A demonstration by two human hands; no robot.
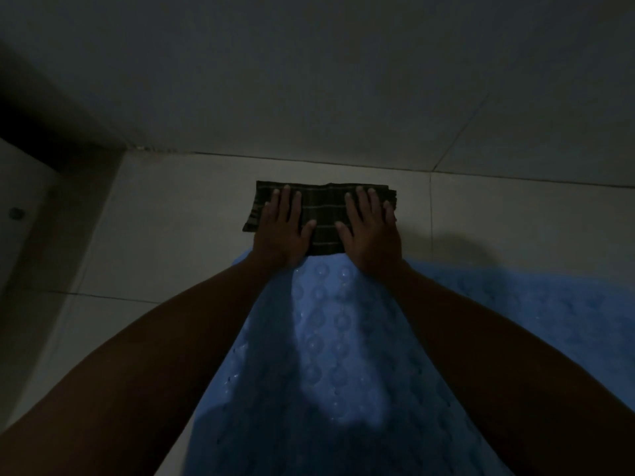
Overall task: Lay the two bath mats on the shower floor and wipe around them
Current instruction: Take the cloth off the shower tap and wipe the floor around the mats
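Pale glazed tile makes up the shower floor point(165, 228), likely slick if it is wet, with a dark wall edge at the far left. On it, just short of the wall joint, lies a dark checked, folded woven cloth point(323, 214). The left hand point(280, 231) rests flat on the cloth's left half, fingers straight and spread, gripping nothing. The right hand point(372, 231) lies the same way on the right half, palm down and uncurled. The cloth looks soft and light, so it should slide best under flat palm pressure; pinching a corner would likely unfold it. Beneath both forearms, its far edge touching the cloth, spreads a light blue rubbery bath mat point(330, 338) dotted with round suction cups: floppy and grippy, best lifted by an edge. Only one mat can be told apart in this dim light.
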